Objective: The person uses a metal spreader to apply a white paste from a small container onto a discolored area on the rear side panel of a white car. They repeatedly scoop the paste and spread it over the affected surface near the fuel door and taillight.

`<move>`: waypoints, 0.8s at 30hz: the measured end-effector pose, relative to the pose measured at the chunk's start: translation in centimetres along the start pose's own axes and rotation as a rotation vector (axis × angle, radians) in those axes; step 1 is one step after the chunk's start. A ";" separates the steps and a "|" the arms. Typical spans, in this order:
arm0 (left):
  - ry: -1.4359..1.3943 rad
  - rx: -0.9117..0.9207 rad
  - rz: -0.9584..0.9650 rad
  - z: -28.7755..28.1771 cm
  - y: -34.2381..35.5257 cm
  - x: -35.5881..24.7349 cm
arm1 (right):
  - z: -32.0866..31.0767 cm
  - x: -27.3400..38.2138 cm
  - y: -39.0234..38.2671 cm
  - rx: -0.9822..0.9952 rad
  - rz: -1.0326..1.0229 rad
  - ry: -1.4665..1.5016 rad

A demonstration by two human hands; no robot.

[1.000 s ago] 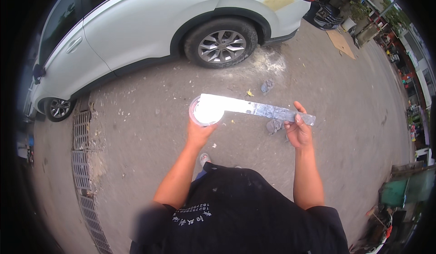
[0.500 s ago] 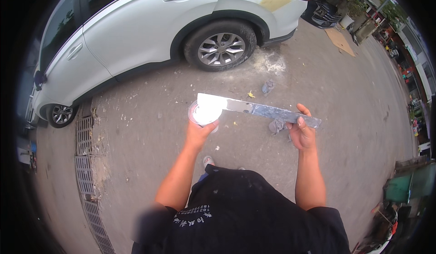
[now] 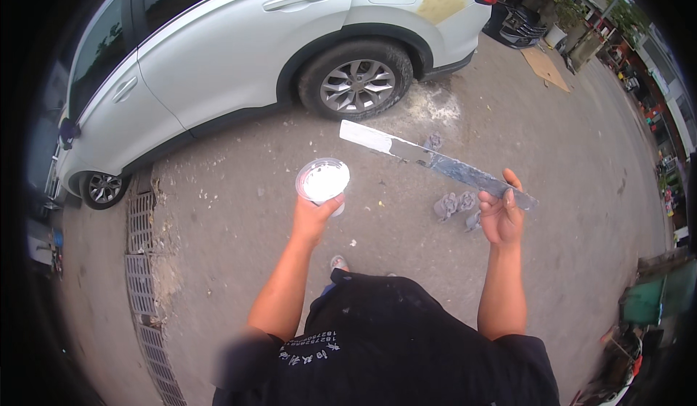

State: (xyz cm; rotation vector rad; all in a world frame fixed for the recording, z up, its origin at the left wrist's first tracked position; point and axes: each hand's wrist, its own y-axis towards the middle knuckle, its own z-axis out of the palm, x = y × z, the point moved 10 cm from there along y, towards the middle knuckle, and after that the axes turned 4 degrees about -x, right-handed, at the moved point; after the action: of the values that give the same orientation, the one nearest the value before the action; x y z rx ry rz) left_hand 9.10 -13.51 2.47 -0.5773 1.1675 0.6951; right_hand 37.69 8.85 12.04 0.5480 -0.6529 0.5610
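Observation:
My left hand (image 3: 315, 219) is wrapped round a clear plastic cup (image 3: 323, 182) with thick white paint or a similar liquid inside. A long, flat, dark stirring stick (image 3: 465, 171) is pinched near its far-right end by the fingers of my right hand (image 3: 501, 216). Its other end, coated in white, points up and left, above and to the right of the cup and apart from it. Beyond both hands stands a white car (image 3: 218, 58). A yellowish, bare-looking patch (image 3: 441, 4) shows on its rear side panel near the tail light.
Several crumpled grey wads (image 3: 454, 205) lie on the concrete ground near my right hand. White powder (image 3: 434, 107) is spread beside the rear wheel (image 3: 356, 85). A drain grate (image 3: 141, 284) runs along the left. Cardboard (image 3: 544, 68) lies at the far right, near a dark bumper-like part (image 3: 523, 27).
The stirring stick has come up out of the cup, moving right and away with my right hand. My left hand still holds the cup in nearly the same place.

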 end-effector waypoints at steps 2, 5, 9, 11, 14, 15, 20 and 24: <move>0.024 0.023 0.021 0.6 -0.2 -0.4 | 0.3 -0.6 0.3 -0.011 0.013 0.013; 0.033 0.036 0.066 1.3 -0.2 -1.3 | 0.5 -2.1 0.4 -0.003 0.046 0.044; 0.033 0.038 0.098 2.0 0.0 -2.1 | 0.0 -4.2 0.0 0.013 0.111 0.052; 0.006 0.014 0.094 1.6 0.1 -2.1 | -0.8 -5.1 -0.4 0.004 0.144 0.066; -0.140 -0.053 0.037 0.0 0.4 -1.8 | -2.3 -4.9 -1.1 -0.015 0.153 0.077; -0.208 -0.081 0.010 -0.7 0.5 -1.6 | -3.1 -4.1 -1.5 -0.019 0.140 0.080; -0.045 -0.085 0.101 -1.3 0.7 -2.1 | -3.5 -1.3 -1.5 0.001 0.042 0.165; 0.077 -0.037 0.101 0.8 0.4 -2.1 | -1.5 -2.0 0.1 0.059 0.012 0.172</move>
State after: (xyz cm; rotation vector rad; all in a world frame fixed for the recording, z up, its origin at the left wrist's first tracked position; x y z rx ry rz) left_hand 8.78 -13.10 4.68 -0.5837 1.2643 0.7881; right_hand 36.90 9.22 9.71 0.5446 -0.4782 0.6325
